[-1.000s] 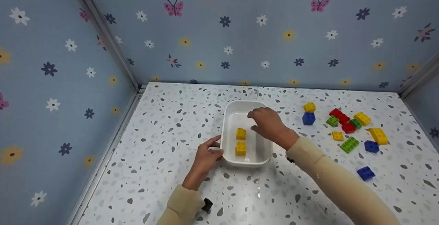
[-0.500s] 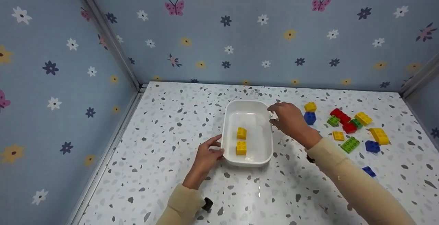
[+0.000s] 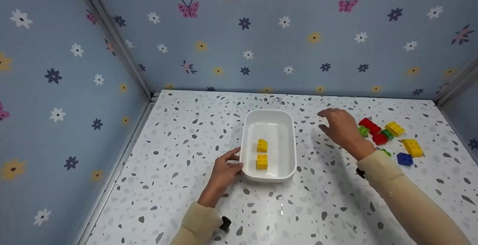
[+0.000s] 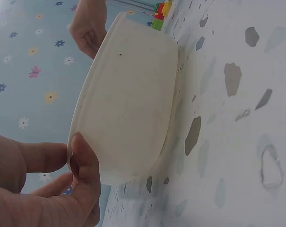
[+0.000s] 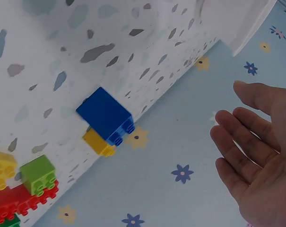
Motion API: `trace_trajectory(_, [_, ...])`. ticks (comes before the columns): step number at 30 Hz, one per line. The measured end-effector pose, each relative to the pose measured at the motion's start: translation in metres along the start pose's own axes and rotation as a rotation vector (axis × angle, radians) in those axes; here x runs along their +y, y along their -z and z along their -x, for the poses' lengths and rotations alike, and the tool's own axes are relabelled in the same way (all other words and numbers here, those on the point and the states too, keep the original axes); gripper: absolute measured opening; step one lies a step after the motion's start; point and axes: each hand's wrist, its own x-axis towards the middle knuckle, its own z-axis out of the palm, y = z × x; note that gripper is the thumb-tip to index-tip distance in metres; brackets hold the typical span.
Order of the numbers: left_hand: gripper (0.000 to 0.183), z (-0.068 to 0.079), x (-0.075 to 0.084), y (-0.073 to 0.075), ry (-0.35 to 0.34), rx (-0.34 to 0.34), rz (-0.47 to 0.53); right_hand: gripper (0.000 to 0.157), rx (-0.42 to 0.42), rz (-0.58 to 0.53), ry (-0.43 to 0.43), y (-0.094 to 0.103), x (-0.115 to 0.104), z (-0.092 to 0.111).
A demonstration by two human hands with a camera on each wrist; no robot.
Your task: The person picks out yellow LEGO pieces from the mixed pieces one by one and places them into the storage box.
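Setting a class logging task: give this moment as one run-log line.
left hand: holds white tub; right hand: empty, right of tub; inside: two yellow toy bricks; table: more toy bricks

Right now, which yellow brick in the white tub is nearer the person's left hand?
The square-topped yellow brick with four knobs; the other yellow brick, with a slanted side, sits farther from the left hand.

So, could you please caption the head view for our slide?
Left hand grips white tub holding two yellow toy bricks.
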Motion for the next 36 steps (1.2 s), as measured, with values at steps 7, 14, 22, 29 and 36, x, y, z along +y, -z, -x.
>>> trace_trajectory(7, [0.056,0.000,0.001,-0.001,0.012,0.011,-0.028,0.038,-0.028,-0.017,-0.081,0.008,0.027,0.006])
trace_trajectory(14, [0.058,0.002,0.005,-0.003,0.031,0.025,-0.044,0.039,-0.038,-0.021,-0.138,0.014,0.040,0.007])
trace_trajectory(22, [0.057,-0.001,0.003,-0.004,0.029,0.024,-0.043,0.037,-0.002,0.012,-0.147,0.014,0.056,0.007])
trace_trajectory(29, [0.056,0.000,0.002,-0.003,0.017,0.020,-0.021,0.040,-0.057,0.029,-0.173,0.011,0.068,0.008])
trace_trajectory(36, [0.057,0.002,0.004,-0.004,0.020,0.025,-0.027,0.044,-0.126,0.027,-0.214,0.008,0.079,0.003])
